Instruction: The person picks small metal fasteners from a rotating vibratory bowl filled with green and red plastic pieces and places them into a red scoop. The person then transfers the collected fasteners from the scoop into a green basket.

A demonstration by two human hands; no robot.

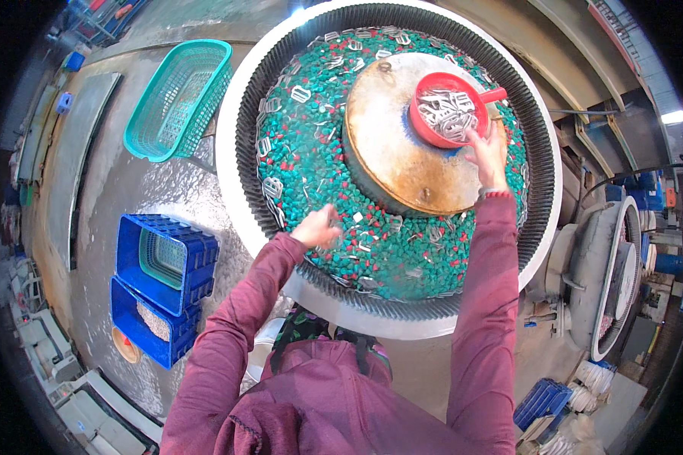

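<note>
On the tumbler's rust-stained central lid [379,144] sits a red, handled scoop [431,136] heaped with silvery slotted metal pieces [449,114].
The right hand's [489,157] fingers meet its near rim; the left hand [319,227], well apart, curls loosely over green-and-red media [402,262], contents indiscernible.

A round tub [228,152] carries green and red pebbles [311,155] and metal buckles [301,94]; its rusty central lid [379,125] bears a red pan [417,123].

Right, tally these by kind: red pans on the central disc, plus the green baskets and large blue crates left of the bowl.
Red pan: 1
Blue crates: 2
Green baskets: 2, one inside a crate
Total: 5
</note>
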